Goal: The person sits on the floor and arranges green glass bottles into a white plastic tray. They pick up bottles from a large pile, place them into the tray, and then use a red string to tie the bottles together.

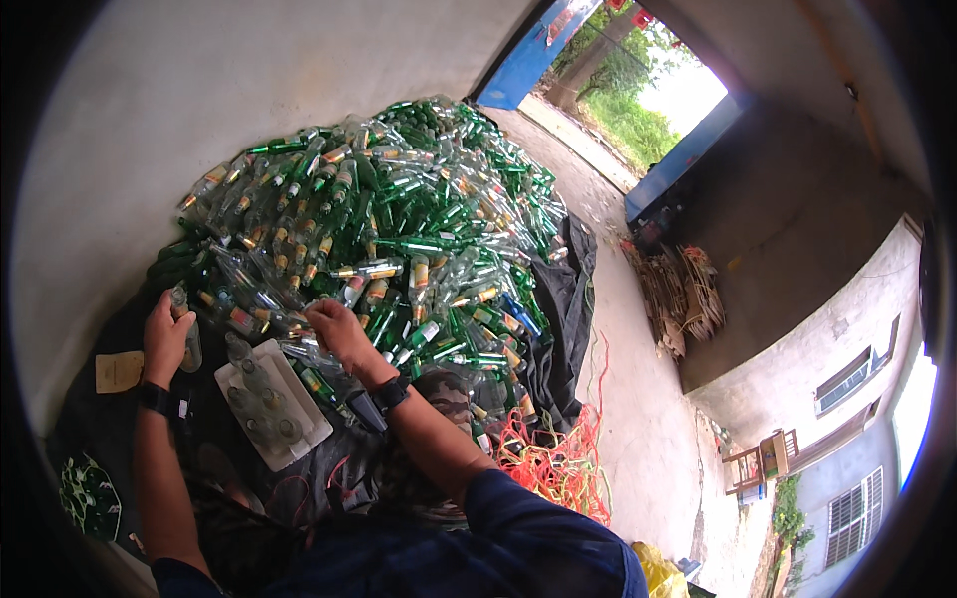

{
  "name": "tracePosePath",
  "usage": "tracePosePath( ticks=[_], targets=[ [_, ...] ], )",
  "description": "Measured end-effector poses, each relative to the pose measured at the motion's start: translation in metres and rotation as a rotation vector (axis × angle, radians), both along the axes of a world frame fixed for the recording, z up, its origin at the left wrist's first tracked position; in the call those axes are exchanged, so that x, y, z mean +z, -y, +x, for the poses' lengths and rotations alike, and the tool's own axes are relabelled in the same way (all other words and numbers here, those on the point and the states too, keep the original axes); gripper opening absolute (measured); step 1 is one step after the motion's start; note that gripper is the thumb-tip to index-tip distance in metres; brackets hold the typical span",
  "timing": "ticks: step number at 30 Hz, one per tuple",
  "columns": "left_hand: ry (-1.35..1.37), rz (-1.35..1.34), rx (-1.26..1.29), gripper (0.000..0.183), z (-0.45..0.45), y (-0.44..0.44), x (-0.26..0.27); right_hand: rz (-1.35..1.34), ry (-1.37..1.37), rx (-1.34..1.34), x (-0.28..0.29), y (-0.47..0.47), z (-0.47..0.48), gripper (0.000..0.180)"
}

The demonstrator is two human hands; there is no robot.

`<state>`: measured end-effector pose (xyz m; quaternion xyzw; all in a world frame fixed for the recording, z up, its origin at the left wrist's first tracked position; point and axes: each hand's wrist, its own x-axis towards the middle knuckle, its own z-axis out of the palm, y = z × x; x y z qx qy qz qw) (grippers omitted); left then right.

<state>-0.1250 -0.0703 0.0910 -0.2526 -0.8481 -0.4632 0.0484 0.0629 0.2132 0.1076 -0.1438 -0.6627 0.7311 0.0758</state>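
Note:
My left hand (166,336) grips a clear glass bottle (194,351) near its neck, the bottle's base pointing down. My right hand (340,334) is at the near edge of a large heap of bottles (419,202), its fingers curled close to some clear ones. Whether those fingers hold a bottle is not plain. Between my forearms a shallow white tray (312,431) stands on a black sheet (176,448). Several clear glass bottles (262,400) are upright in it. Most bottles in the heap are green or clear, many with labels.
A brown cardboard piece (119,371) lies left of my left hand. Tangled red and yellow-green strapping (553,463) lies at my right. Flattened cardboard bundles (677,299) lean by the far wall. Blue doors (531,56) stand open beyond the heap. A pale wall (149,112) borders the left.

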Motion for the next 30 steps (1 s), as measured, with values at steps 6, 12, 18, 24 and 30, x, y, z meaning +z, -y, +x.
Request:
tracePosePath(
  ticks=[6,12,18,24,30],
  targets=[
    [0.097,-0.084,-0.007,0.038,0.002,-0.003,-0.026,0.041,-0.003,0.100,0.007,-0.016,0.013,0.013],
    [0.029,-0.210,0.027,0.037,-0.003,0.006,-0.062,0.084,0.043,0.145,0.009,-0.013,0.016,0.016],
    [0.132,-0.240,0.023,0.026,0.009,0.005,-0.064,0.161,0.034,0.132,0.009,-0.017,0.021,0.016],
    [0.247,-0.230,-0.002,0.019,0.015,0.002,-0.075,0.279,0.017,0.127,0.007,-0.016,0.022,0.018],
    [0.279,-0.208,-0.026,0.015,0.018,-0.002,-0.089,0.373,0.016,0.109,0.004,-0.016,0.022,0.018]
  ],
)
